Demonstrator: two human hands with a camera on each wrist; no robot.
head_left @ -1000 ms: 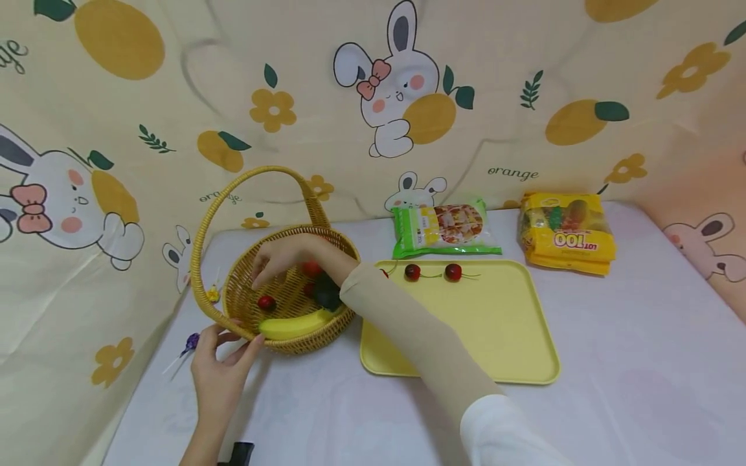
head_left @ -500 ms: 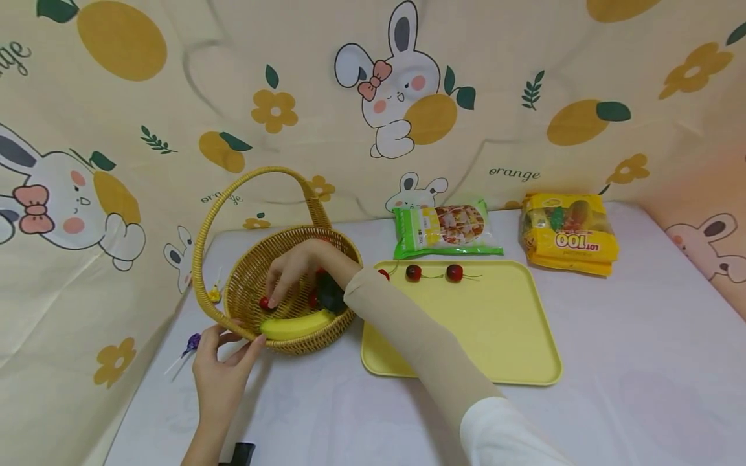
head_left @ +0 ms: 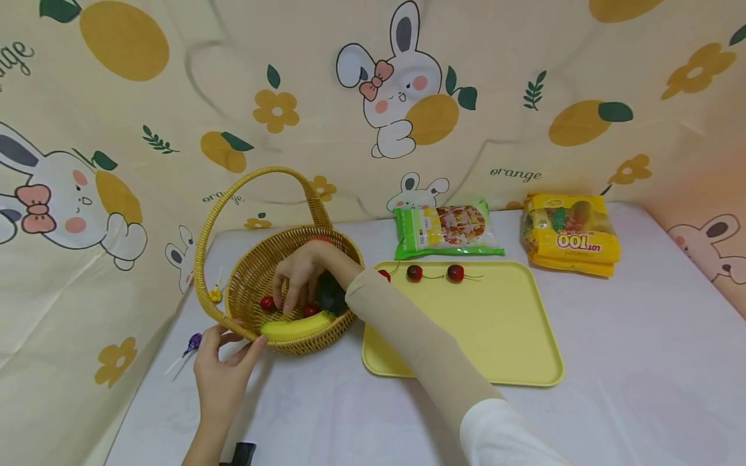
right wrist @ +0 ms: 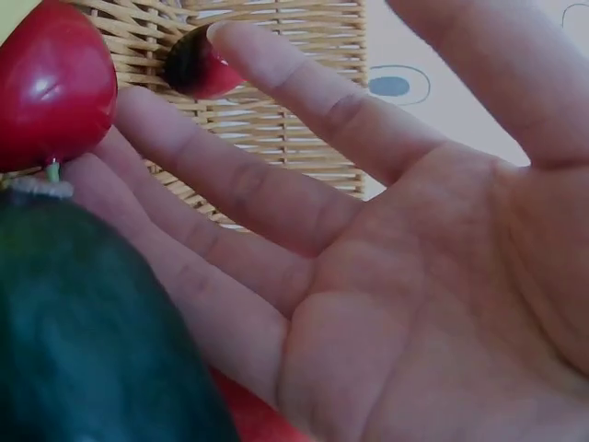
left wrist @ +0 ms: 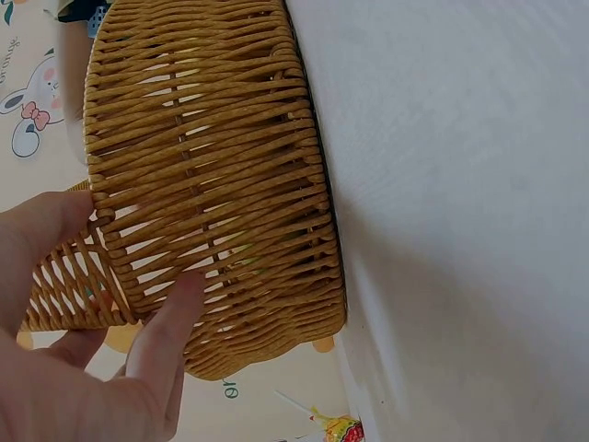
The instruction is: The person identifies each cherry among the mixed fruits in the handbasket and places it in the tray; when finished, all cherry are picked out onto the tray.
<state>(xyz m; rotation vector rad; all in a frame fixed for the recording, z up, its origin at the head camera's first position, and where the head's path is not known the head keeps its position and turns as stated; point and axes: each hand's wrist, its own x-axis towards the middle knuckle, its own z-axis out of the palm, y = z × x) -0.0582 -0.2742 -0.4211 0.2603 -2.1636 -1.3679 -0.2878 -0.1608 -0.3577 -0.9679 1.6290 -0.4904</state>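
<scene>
My left hand point(head_left: 221, 372) holds the near left side of a wicker basket point(left wrist: 212, 184), thumb at the rim by the handle's foot and fingers against the outer weave. Inside the basket my right hand point(head_left: 303, 268) reaches down, fingers spread and nearly straight in the right wrist view. Its index fingertip is right at a dark red cherry point(right wrist: 202, 64); other fingertips lie by a larger glossy red fruit point(right wrist: 55, 83). A dark green fruit point(right wrist: 83, 313), like an avocado, sits beside the fingers. A banana point(head_left: 297, 327) lies along the basket's near wall.
Right of the basket is a yellow tray point(head_left: 466, 349) with a few stemmed cherries point(head_left: 456, 273) along its far edge. Behind stand a green snack bag point(head_left: 445, 228) and a yellow packet point(head_left: 571, 233). Lollipops point(head_left: 193, 343) lie left of the basket.
My right hand has lowered into the basket and shifted right, past the left cherry. A red fruit now shows nearer the banana. The left hand keeps its place on the basket.
</scene>
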